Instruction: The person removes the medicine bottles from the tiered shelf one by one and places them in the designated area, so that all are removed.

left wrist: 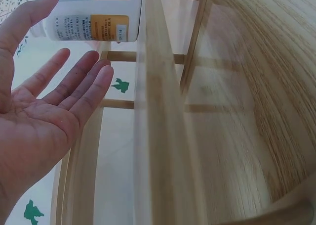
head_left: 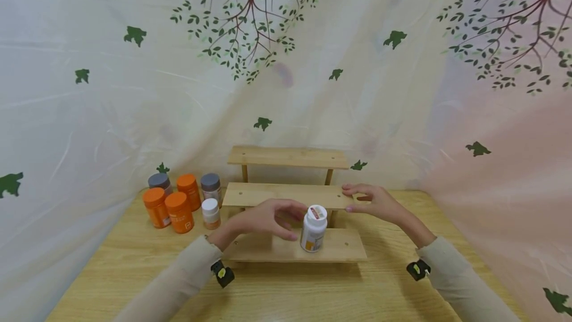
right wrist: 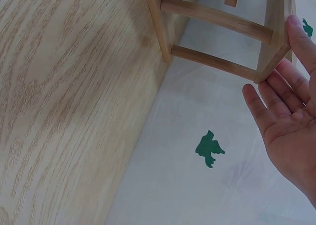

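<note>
A white pill bottle point(head_left: 314, 230) with an orange-and-white label stands upright on the lowest step of a three-step wooden rack point(head_left: 286, 194). My left hand point(head_left: 272, 216) is just left of the bottle, thumb and fingers spread apart. In the left wrist view, the palm faces the bottle point(left wrist: 94, 17) and the fingers are clear of it. At the right end of the middle step, my right hand point(head_left: 375, 203) holds the board between thumb and fingers. The right wrist view has the thumb point(right wrist: 295, 29) on the board's edge and the other fingers behind its corner.
Left of the rack stand several orange bottles point(head_left: 179, 212), two grey-capped bottles point(head_left: 210, 185) and a small white-capped bottle point(head_left: 210, 213). All are on the wooden table point(head_left: 277, 297). Behind the rack hangs a pale curtain point(head_left: 201, 108) printed with leaves and branches.
</note>
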`<state>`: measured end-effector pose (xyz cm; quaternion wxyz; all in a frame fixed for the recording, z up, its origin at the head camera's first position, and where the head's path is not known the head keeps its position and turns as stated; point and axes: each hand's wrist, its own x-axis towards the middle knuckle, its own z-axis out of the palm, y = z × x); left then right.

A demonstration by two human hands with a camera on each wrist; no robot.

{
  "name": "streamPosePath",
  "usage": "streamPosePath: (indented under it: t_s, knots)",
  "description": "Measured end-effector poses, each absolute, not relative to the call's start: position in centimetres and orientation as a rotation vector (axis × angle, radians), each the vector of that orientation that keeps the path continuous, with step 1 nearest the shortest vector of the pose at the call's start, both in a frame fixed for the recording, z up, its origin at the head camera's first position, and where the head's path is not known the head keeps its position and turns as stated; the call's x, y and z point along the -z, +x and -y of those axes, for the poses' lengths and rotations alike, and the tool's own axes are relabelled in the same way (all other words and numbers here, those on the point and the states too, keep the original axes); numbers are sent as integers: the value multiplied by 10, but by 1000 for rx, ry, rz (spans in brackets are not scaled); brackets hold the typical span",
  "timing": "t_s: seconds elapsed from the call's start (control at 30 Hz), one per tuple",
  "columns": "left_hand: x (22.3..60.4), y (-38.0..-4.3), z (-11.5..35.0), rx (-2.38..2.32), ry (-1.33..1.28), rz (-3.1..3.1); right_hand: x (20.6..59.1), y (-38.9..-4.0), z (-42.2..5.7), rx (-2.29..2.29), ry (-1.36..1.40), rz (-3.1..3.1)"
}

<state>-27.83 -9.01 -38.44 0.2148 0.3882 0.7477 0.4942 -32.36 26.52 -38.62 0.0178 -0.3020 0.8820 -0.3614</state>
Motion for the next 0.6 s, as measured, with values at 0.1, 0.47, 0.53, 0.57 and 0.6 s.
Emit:
streamPosePath:
  t_s: [0.1,0.47,0.53,0.57,0.6]
  knots:
    - [385,-280,85,-1383,1095,-2050,386,-324,-265,1125,-939,-2741]
    - [389,-280,72,-1444,1067,-1966,385,-322,-265,1123,-961,-2738]
    - [390,-280,71,-1453,1062,-1962,385,-322,-265,1116,-965,-2744]
    - [390,-280,70,-1458,1056,-1961,385,-322,-265,1113,-964,-2746]
    - [391,-280,69,-1462,1052,-1959,385,-322,-265,1112,-962,-2747]
